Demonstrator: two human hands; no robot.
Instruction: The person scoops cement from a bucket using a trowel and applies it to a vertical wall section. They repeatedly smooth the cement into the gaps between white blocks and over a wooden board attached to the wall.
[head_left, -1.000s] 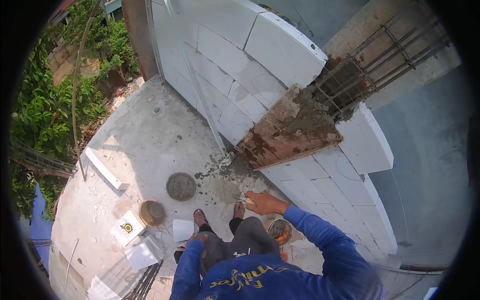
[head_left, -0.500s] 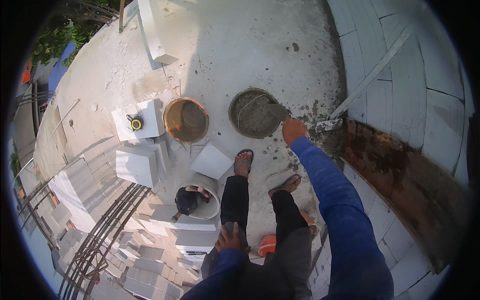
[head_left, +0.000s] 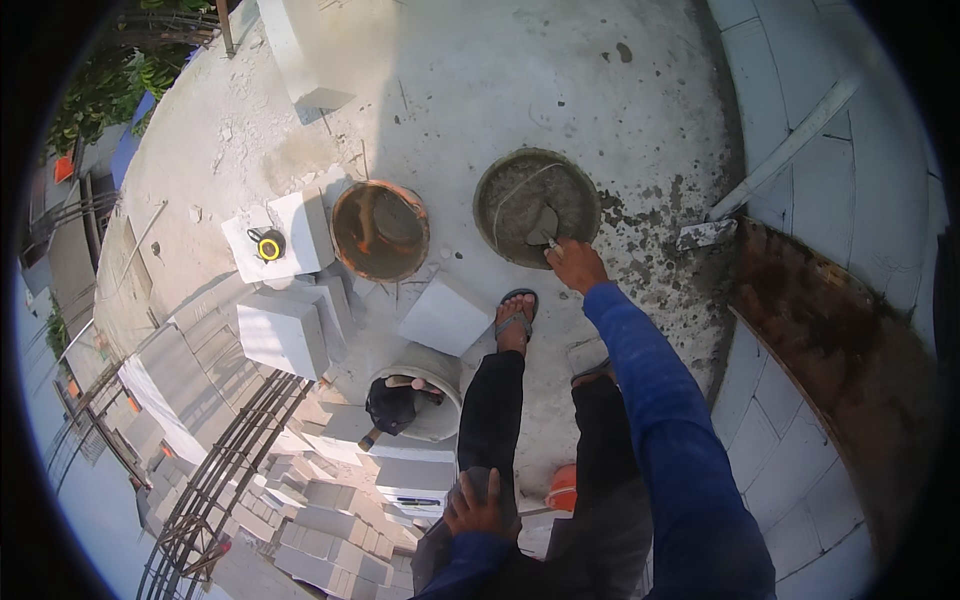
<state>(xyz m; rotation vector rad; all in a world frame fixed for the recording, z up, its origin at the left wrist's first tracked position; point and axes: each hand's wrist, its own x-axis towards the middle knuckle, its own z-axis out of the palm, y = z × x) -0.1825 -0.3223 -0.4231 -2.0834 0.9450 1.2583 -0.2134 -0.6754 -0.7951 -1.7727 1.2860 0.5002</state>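
My right hand point(head_left: 577, 266) is closed round the handle of a trowel point(head_left: 543, 226). Its blade dips into wet grey mortar in a round bucket point(head_left: 484, 235), whose thin wire handle lies across the top. My left hand point(head_left: 478, 506) rests on my left knee with its fingers spread, holding nothing. Left of the mortar stands an orange-brown bucket point(head_left: 424, 240) with what looks like liquid and a round shadowed shape inside. Below it, a pale bucket point(head_left: 452, 385) holds a dark cap-like thing point(head_left: 390, 405) and some tools that I cannot make out fully.
White blocks point(head_left: 283, 330) stand at the left, one bearing a yellow-and-black tape measure point(head_left: 268, 245). Another block point(head_left: 446, 315) lies by my left foot. A rusty board point(head_left: 820, 330) leans along the block wall point(head_left: 800, 490) at right. Rebar point(head_left: 225, 470) runs at lower left.
My right hand has brought the trowel from the mortar bucket's right rim down into its lower part, tilting the blade into the mortar. My left hand stays on the knee; the view has shifted slightly.
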